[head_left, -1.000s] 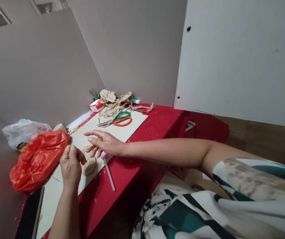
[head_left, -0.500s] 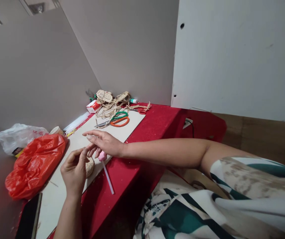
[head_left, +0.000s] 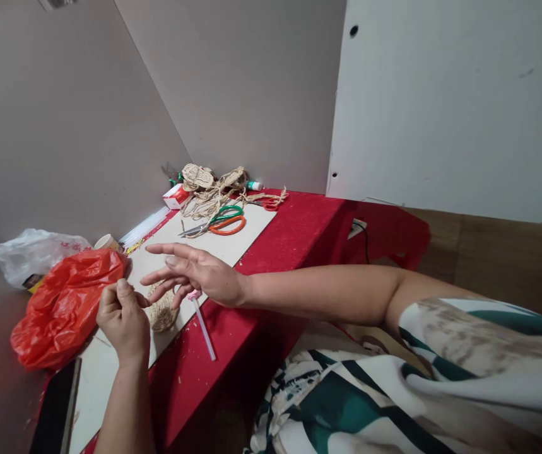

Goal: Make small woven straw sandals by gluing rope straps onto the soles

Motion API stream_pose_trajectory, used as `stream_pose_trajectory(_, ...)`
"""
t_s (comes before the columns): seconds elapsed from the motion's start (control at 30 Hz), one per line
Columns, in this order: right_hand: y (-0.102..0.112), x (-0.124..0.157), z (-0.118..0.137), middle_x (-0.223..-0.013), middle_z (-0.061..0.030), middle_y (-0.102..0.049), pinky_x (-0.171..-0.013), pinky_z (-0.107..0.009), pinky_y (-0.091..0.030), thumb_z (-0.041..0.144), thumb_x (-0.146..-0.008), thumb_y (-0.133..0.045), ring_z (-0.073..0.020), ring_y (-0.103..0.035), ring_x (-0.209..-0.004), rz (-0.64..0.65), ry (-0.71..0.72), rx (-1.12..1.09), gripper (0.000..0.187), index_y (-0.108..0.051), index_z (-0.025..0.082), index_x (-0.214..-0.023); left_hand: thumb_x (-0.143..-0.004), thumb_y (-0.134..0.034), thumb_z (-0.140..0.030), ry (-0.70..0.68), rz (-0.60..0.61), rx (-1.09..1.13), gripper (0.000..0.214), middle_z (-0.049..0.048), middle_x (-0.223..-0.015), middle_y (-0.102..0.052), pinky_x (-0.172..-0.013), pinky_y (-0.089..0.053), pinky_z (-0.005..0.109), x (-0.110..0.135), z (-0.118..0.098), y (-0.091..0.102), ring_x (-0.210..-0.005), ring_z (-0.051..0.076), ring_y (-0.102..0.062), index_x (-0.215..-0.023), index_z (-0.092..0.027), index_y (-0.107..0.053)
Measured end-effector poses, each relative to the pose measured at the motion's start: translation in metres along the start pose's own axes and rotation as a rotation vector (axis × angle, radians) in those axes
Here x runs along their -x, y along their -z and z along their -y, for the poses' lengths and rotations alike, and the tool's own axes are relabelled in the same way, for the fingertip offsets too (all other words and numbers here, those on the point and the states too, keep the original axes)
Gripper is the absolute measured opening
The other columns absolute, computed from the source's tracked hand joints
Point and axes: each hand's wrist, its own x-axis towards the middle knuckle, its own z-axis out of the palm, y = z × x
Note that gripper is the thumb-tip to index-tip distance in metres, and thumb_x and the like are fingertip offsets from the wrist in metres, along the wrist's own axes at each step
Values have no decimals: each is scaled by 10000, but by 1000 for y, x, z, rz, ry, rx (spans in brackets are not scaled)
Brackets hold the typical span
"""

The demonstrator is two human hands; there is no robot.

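A: Which thing is the nearest to us?

B: The left hand [head_left: 123, 325]. Its fingers are curled in, and the thumb is pressed upon them. Whether something thin is pinched there, I cannot tell.

A: And the right hand [head_left: 207, 276]?

B: It is held just beside the left hand, with its fingers spread apart and pointing towards it. Whether the lower fingertips touch the left hand or only come close, I cannot tell.

A: What lies beneath them?

B: A coil of straw cord [head_left: 163, 316]. It rests on a pale board [head_left: 254, 228], near the edge, and the right hand covers a part of it. Next to it there is a small pink piece [head_left: 195, 294] with a clear plastic tube [head_left: 205, 332], which reaches over the red table [head_left: 289, 236].

A: What is on the left side?

B: A crumpled red plastic bag [head_left: 72, 302], and directly behind it a white plastic bag [head_left: 34, 255]. Near these are a paper cup [head_left: 106, 241] and some clear sticks [head_left: 142, 230].

A: And farther away?

B: On the board lie scissors [head_left: 227, 224] with one green and one orange handle. Behind them I see a tangled bundle of straw cord [head_left: 198, 176], between a white-and-red box [head_left: 173, 198] and a glue stick [head_left: 254, 186]. Grey panels [head_left: 252, 82] stand behind everything.
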Motion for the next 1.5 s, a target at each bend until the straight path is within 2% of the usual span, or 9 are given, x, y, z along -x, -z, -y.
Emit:
stream_pose_trajectory(0.1, 4, -1, -1, -1076, -106, -658, -542, -149, -484, 304, -982, -403, -100, -663, -757, -82, -15, 87, 418, -374, 201, -1386, -888, -506, -414, 26, 57, 145, 342, -82, -520, -389, -472, -412, 231, 1, -3, -4, -443, 88, -435, -633, -209, -406)
stream_pose_trajectory(0.2, 8, -3, -6, -1055, -103, -653, -496, -127, -459, 301, -975, -424, -86, -651, -717, -137, -72, 147, 426, -381, 191, -1383, -866, -563, -388, 28, 113, 201, 249, -57, -599, -504, -509, -441, 235, 5, -8, -9, -501, 94, -494, -717, -194, -516)
stream_pose_trajectory(0.3, 11, -5, -10, -1038, -98, -650, -487, -131, -459, 285, -971, -429, -83, -644, -697, -139, -82, 140, 442, -365, 178, -1395, -801, -672, -339, 6, 143, 182, 171, -31, -694, -599, -552, -456, 230, 11, -11, -13, -558, 98, -544, -846, -186, -612)
stream_pose_trajectory(0.5, 12, -4, -17, -1056, -108, -641, -504, -153, -478, 300, -959, -443, -102, -653, -729, -116, -55, 135, 468, -366, 162, -1399, -796, -687, -320, -12, 101, 169, 160, -44, -665, -582, -590, -433, 206, 14, -12, -14, -593, 90, -543, -793, -190, -594)
stream_pose_trajectory(0.7, 10, -1, -23, -1127, -121, -629, -539, -177, -502, 301, -930, -486, -119, -662, -778, -54, 9, 98, 468, -400, 156, -1366, -829, -637, -364, 149, 144, 259, 194, -46, -655, -576, -574, -429, 196, 9, 0, -13, -574, 81, -515, -791, -195, -550)
stream_pose_trajectory(0.87, 9, -1, -17, -911, -51, -660, -521, -150, -477, 273, -889, -557, -90, -636, -693, -88, 121, 110, 415, -496, 158, -1283, -757, -697, -391, 320, 226, 386, 256, -59, -581, -511, -520, -406, 198, -1, 12, -10, -517, 75, -475, -735, -183, -549)
stream_pose_trajectory(1.03, 19, -12, -17, -642, 51, -549, -471, -143, -443, 215, -798, -670, -38, -511, -502, -208, -14, 161, 279, -613, 134, -1059, -728, -720, -442, 416, 447, 454, 377, -50, -537, -477, -485, -389, 216, 2, 2, -11, -474, 80, -450, -590, -183, -483)
stream_pose_trajectory(1.33, 39, -11, -20, -578, 32, -566, -508, -168, -440, 227, -722, -726, -49, -512, -493, -14, -313, -23, 184, -585, 114, -755, -714, -752, -404, 455, 679, 367, 363, -5, -487, -545, -440, -329, 222, 8, -1, -6, -427, 94, -451, -564, -181, -507)
stream_pose_trajectory(1.5, 37, -6, -21, -565, 34, -559, -469, -151, -399, 276, -674, -780, -36, -485, -469, 9, -311, -61, 272, -579, 99, -721, -696, -770, -395, 459, 720, 359, 293, 0, -527, -575, -439, -347, 224, 9, 0, -6, -438, 98, -470, -646, -174, -584)
